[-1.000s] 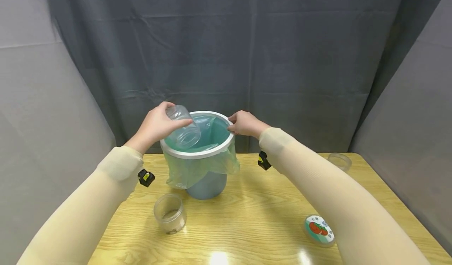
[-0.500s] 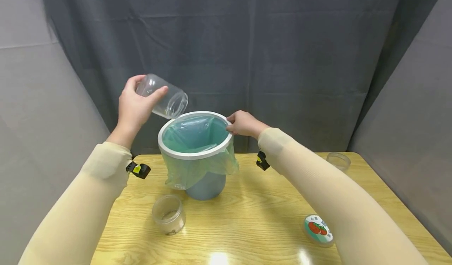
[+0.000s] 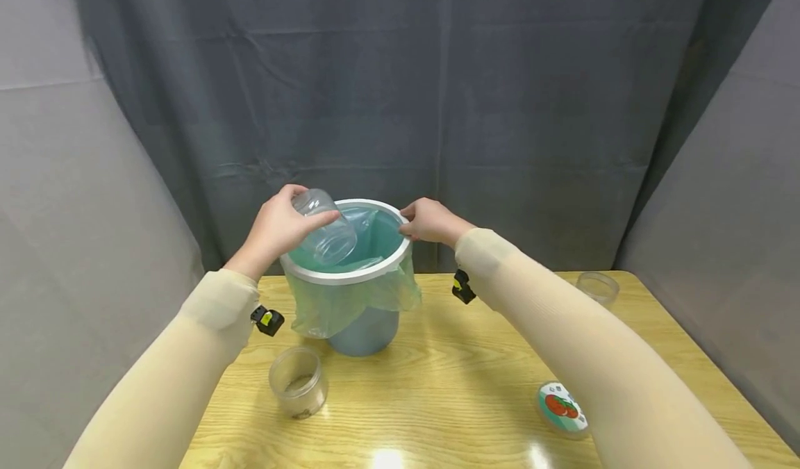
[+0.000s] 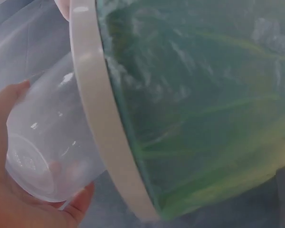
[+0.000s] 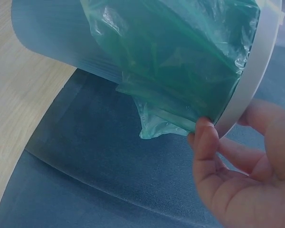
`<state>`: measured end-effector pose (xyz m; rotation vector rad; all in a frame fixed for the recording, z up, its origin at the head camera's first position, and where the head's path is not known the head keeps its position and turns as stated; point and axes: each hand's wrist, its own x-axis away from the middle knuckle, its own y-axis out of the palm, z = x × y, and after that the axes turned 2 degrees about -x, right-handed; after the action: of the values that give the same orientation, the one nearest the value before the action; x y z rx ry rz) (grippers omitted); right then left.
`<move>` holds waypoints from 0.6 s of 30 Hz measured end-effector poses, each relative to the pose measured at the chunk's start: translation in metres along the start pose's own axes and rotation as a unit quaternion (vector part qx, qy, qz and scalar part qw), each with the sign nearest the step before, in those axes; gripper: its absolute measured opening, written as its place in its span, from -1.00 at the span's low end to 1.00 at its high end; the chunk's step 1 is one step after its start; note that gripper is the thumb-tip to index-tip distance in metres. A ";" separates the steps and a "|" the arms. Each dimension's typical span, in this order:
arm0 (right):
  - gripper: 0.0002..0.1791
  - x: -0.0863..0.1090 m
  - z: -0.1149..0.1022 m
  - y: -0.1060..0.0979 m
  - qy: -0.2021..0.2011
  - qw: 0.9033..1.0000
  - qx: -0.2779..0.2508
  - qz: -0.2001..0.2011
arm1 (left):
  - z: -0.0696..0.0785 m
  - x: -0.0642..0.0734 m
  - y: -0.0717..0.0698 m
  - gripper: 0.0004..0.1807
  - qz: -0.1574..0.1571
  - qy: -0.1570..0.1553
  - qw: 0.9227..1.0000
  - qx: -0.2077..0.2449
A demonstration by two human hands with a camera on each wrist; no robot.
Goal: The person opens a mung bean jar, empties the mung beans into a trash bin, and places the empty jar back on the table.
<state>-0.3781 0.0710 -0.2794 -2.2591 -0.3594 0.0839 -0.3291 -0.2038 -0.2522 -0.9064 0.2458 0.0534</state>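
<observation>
My left hand (image 3: 278, 222) grips a clear plastic jar (image 3: 330, 236) by its bottom end, tipped mouth-down into a trash can (image 3: 365, 333). In the left wrist view the jar (image 4: 57, 137) lies behind the can's white rim (image 4: 102, 109), its base toward the palm. A green plastic bag (image 3: 350, 306) lines the can and hangs over its outside. On the far right side of the rim, my right hand (image 3: 431, 220) pinches the edge. The right wrist view shows its thumb and fingers (image 5: 206, 142) on either side of the white rim (image 5: 251, 76).
On the wooden table (image 3: 450, 385), a clear open container (image 3: 298, 383) stands in front of the can. A round lid with a tomato picture (image 3: 562, 408) lies at the right, partly behind the right sleeve. Another clear round piece (image 3: 598, 287) sits at the back right corner.
My left hand first lifted the jar up and left out of the can, then brought it back down, tipped into the opening. The right hand has stayed on the rim.
</observation>
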 end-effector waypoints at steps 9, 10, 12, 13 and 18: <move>-0.41 0.002 0.001 0.000 -0.001 1.000 0.001 0.002 | 0.014 0.000 -0.012 -0.01 0.091 0.014 0.995 0.043; -0.41 0.002 0.001 0.000 -0.002 1.000 0.001 0.004 | 0.015 0.000 -0.013 -0.03 0.130 0.019 0.990 0.060; -0.41 0.002 0.000 0.000 -0.003 1.000 0.001 0.004 | 0.015 0.000 -0.013 -0.06 0.204 0.032 0.973 0.101; -0.41 0.002 0.000 0.000 -0.003 1.000 0.000 0.004 | 0.014 0.000 -0.013 -0.07 0.224 0.036 0.968 0.111; -0.42 0.001 -0.002 0.003 -0.003 1.000 -0.003 0.002 | 0.003 0.000 -0.008 -0.04 0.103 0.005 0.994 0.029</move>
<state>-0.3759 0.0684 -0.2802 -2.2661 -0.3595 0.0910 -0.3276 -0.2059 -0.2443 -0.8219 0.3477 0.2326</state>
